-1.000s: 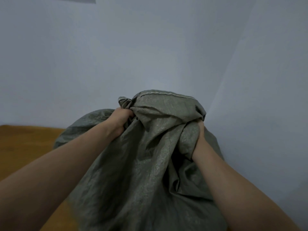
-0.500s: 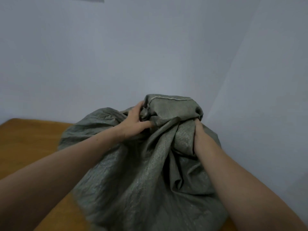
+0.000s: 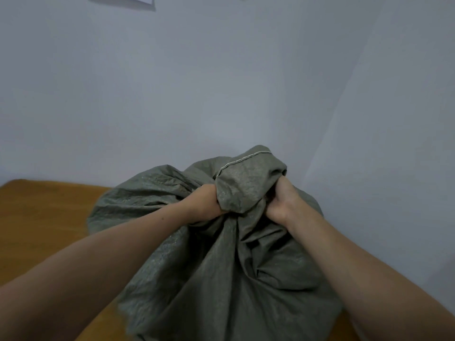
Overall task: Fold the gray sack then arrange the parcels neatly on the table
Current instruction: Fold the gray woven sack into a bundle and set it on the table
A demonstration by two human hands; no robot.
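A bulky gray woven sack [image 3: 209, 279] stands on the wooden table [image 3: 44, 217], its top gathered into a bunch with a stitched hem showing. My left hand [image 3: 204, 203] grips the gathered neck from the left. My right hand [image 3: 280, 203] grips it from the right, fingers buried in the fabric. A flap of the sack's mouth folds over between both hands. No parcels are visible; whatever fills the sack is hidden inside.
The table sits in a corner of pale blue-gray walls, one wall [image 3: 172, 82] behind and another [image 3: 394, 143] close on the right. A white sheet of paper [image 3: 138, 0] hangs high on the back wall. Bare tabletop shows to the left.
My left hand has closed again on the sack's neck after loosening its grip. The bunched top has shifted slightly lower and rightward, and the hem flap now drapes over between my hands.
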